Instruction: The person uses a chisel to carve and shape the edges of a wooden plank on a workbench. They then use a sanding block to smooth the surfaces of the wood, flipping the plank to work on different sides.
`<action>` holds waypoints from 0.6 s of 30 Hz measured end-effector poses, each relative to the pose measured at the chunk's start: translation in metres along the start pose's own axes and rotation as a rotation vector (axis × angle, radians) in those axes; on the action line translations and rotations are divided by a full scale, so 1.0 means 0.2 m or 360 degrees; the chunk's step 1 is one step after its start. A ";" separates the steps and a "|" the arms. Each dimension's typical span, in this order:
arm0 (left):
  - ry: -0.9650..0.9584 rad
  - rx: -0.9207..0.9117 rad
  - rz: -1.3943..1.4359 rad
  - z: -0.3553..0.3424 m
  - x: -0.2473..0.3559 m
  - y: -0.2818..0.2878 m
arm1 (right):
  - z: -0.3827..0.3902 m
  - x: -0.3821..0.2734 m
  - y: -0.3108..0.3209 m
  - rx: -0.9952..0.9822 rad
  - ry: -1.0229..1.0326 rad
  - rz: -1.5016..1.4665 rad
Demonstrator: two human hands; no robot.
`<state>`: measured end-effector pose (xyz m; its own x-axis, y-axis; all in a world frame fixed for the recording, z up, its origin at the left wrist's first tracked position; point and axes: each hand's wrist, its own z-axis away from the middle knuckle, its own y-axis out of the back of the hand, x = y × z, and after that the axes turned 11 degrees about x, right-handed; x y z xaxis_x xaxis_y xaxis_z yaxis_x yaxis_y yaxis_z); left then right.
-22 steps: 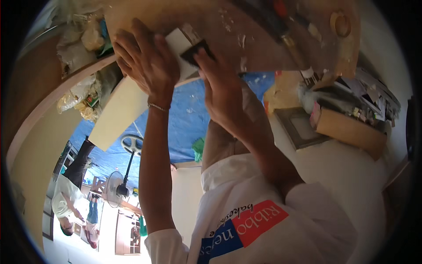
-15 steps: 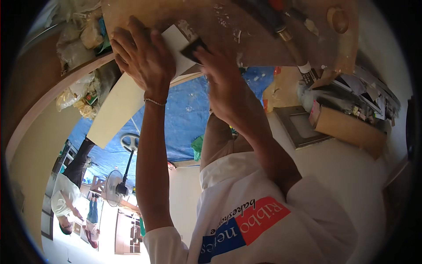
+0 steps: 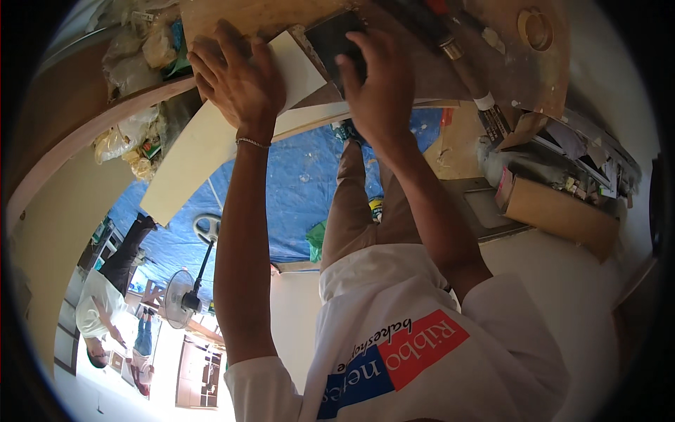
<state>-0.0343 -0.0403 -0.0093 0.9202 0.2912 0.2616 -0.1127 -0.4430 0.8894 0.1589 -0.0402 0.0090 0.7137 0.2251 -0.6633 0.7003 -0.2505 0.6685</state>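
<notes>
A blue tarp (image 3: pixel 302 183) spreads across the floor below my tabletop (image 3: pixel 430 86). My left hand (image 3: pixel 239 83) lies flat with fingers spread, over the left part of a white rectangular piece (image 3: pixel 301 76) near the tabletop's front edge. My right hand (image 3: pixel 383 88) has thumb and fingers apart over a dark sheet (image 3: pixel 335 36) just right of that piece; I can't tell how firmly they touch it. Farther right sits a tan ring (image 3: pixel 522 31).

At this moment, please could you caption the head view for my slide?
Left hand lies on a white sheet on the brown worktop; right hand at a dark flat piece beside it.
</notes>
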 end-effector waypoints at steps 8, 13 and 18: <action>0.0017 -0.0023 0.0032 -0.01 -0.01 0.01 | 0.04 -0.06 0.10 -0.0195 -0.0062 -0.0068; -0.0012 0.0140 -0.0035 0.02 -0.02 -0.01 | 0.05 -0.12 0.13 -0.0259 -0.0069 -0.0223; -0.0044 0.0154 -0.0006 -0.01 0.01 -0.01 | 0.13 -0.27 0.00 -0.0357 0.0166 -0.0101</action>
<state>-0.0336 -0.0383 -0.0095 0.9306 0.2701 0.2470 -0.0739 -0.5224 0.8495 0.1204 -0.0758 0.0356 0.6580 0.3327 -0.6756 0.7212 -0.0205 0.6924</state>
